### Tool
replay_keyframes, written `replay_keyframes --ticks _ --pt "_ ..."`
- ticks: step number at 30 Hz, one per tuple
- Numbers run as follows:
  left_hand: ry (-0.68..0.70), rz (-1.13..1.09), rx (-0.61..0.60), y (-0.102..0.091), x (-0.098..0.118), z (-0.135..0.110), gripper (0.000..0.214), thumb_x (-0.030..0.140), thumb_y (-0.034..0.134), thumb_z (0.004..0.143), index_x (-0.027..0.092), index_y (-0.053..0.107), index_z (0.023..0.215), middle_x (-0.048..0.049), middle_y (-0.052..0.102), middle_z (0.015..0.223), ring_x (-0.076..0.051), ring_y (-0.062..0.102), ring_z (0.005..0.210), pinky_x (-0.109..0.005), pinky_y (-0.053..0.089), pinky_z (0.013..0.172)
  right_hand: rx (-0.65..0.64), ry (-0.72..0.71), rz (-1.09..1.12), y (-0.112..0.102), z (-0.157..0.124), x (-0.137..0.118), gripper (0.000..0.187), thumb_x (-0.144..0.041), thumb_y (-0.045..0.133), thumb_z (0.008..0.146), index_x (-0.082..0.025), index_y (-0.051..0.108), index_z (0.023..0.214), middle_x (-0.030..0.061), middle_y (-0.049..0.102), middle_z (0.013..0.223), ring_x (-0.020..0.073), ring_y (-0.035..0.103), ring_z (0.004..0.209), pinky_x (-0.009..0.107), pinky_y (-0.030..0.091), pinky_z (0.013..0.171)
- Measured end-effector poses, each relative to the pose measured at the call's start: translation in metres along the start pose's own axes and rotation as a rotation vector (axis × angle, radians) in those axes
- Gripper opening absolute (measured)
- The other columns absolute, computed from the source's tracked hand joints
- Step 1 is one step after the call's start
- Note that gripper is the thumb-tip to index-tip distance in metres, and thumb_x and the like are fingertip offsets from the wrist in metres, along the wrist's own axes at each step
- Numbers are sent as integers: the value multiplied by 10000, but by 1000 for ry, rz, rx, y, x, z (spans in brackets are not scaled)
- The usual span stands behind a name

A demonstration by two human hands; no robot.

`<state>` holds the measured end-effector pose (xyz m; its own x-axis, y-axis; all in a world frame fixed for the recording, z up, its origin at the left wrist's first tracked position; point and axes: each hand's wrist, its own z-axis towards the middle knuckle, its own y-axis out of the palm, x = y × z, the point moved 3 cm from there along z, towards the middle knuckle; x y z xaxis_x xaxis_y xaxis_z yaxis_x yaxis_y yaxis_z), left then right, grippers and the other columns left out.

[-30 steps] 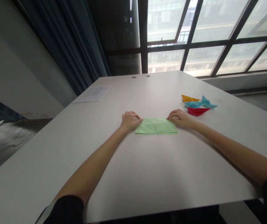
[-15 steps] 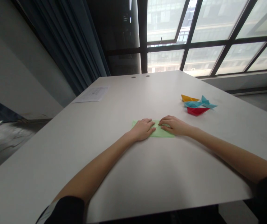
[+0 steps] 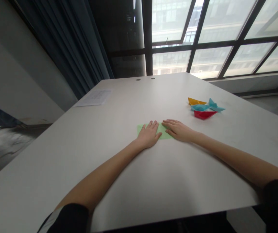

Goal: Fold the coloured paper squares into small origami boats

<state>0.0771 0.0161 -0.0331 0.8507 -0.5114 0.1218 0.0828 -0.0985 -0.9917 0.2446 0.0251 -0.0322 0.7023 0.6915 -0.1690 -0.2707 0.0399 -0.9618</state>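
A light green sheet of paper (image 3: 163, 132) lies flat on the white table, partly covered by both hands. My left hand (image 3: 150, 134) rests on its left part, palm down with the fingers spread. On the right part lies my right hand (image 3: 177, 130), flat, its fingers stretched toward the left hand. A strip of green shows between the two hands. How the paper is folded beneath them is hidden.
Beyond my right hand stand several folded paper boats: a yellow boat (image 3: 196, 102), a red boat (image 3: 204, 115) and blue ones, including a blue boat (image 3: 200, 107). A printed sheet (image 3: 94, 98) lies at the table's far left. Windows (image 3: 171, 63) are behind the table (image 3: 129, 181).
My left hand's fingers have spread and now point more away from me. My right hand has flattened and shifted slightly left. Less of the paper's right end shows.
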Motion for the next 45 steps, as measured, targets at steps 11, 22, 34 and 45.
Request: replay_keyframes --ticks 11,22,34,45 --pt "-10 -28 -187 -7 -10 -5 786 644 122 822 160 32 1435 -44 5 1500 -256 10 1377 -539 90 1073 -250 99 20 3 -7 3 704 -598 200 866 -188 134 1435 118 158 1477 263 150 1356 555 118 1068" --pt "-158 25 -414 -22 -52 -16 1018 771 283 688 166 -68 1427 -84 -131 1473 -313 -89 1359 -627 65 1025 -305 147 0 0 -11 10 799 -664 226 821 -187 61 1440 118 78 1485 273 91 1363 568 57 1070" --pt "-170 20 -467 -26 -80 -18 1134 809 382 595 204 -113 1416 -77 -180 1462 -331 -135 1344 -643 68 1008 -274 147 25 1 -11 10 796 -662 267 813 -203 94 1439 111 125 1483 293 139 1356 582 46 1062" --pt "-1 36 -388 -20 -66 -15 1235 815 453 534 130 -61 1424 -142 -174 1463 -338 -177 1334 -614 -11 1020 -62 210 101 -18 4 9 440 -473 314 883 -219 604 1095 77 634 1085 232 562 986 424 385 900"
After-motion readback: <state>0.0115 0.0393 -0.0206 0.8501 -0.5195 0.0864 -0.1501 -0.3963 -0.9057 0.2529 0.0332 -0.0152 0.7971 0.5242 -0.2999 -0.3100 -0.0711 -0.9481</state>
